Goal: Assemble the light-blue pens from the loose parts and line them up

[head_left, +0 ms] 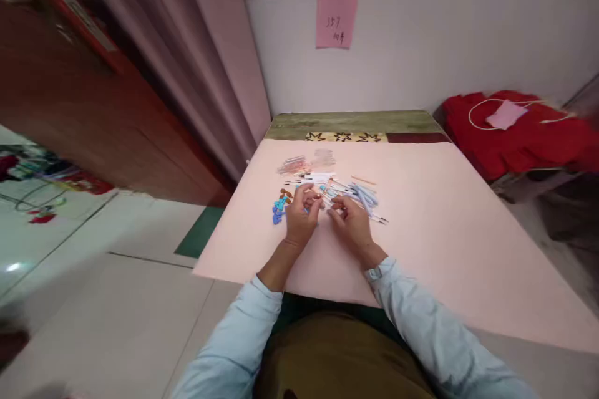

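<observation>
My left hand (302, 215) is closed in a pinch, with a small brownish piece partly showing at its fingertips. Close beside it, my right hand (352, 224) also pinches, near a thin pale piece; what each holds is too small to name. Pale blue pen barrels (365, 195) lie just beyond the right hand, among thin white sticks with dark tips that look like pen refills (316, 178). Left of my left hand sit small blue pieces (277, 214), turquoise pieces (281, 202) and brown pieces (285, 193).
A pink sheet (421, 224) covers the table. Reddish, see-through thin parts (294, 165) and a greyish clear bundle (324, 157) lie at the back. Red cloth (524, 143) with a white cord is at the right; a curtain (201, 43) and wooden door (116, 112) stand left.
</observation>
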Demonstrator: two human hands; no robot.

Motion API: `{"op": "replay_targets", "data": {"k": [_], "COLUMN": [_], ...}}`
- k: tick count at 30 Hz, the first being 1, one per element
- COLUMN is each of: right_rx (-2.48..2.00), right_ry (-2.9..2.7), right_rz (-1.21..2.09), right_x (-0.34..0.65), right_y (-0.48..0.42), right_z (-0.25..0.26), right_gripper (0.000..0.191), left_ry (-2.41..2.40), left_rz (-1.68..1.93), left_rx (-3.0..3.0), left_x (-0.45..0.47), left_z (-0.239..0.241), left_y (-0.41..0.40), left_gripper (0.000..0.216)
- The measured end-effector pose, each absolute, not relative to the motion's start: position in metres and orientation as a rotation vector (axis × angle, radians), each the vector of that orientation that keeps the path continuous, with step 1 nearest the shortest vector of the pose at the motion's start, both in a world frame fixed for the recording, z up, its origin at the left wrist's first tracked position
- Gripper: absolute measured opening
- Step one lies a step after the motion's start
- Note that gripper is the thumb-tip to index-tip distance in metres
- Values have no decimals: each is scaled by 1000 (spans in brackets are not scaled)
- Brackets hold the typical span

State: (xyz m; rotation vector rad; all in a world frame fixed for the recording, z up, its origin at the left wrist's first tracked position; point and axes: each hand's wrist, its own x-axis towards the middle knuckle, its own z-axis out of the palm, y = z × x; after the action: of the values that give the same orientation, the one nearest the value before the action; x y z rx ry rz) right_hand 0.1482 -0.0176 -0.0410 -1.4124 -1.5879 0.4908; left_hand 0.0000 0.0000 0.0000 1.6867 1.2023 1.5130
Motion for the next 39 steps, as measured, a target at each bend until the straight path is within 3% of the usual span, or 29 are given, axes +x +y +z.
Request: {"op": "replay_targets", "data": {"k": [3, 7, 17, 23, 32, 39], "right_rx": [-1471, -1610, -1854, -1731, -1320, -1360], "right_ry": [-1638, -1743, -1972, -1853, -1543, -1658], "right_rz": [346, 205, 102, -2, 345, 208], "right_x": [153, 154, 133, 135, 137, 135], "right_y": [-20, -23, -15, -22, -35, -34], "right_z": [-36, -30, -24, -22, 14, 13], "right_gripper": [17, 19, 23, 23, 13, 11], "left_ry": [1256, 1324, 1192, 1203, 1205, 1250], "left_rz": [1571, 1656, 1602, 1573, 1556, 1550], "left_rx": [1667, 1661, 1450, 1625, 1793, 1936], "left_x": [-4, -9, -3, -2, -1, -3], "left_z": [-1, -8, -30, -34, -31, -32], "left_y": [4, 3, -7, -5, -9, -9], "left_gripper": [29, 15, 41, 50, 46, 44]}}
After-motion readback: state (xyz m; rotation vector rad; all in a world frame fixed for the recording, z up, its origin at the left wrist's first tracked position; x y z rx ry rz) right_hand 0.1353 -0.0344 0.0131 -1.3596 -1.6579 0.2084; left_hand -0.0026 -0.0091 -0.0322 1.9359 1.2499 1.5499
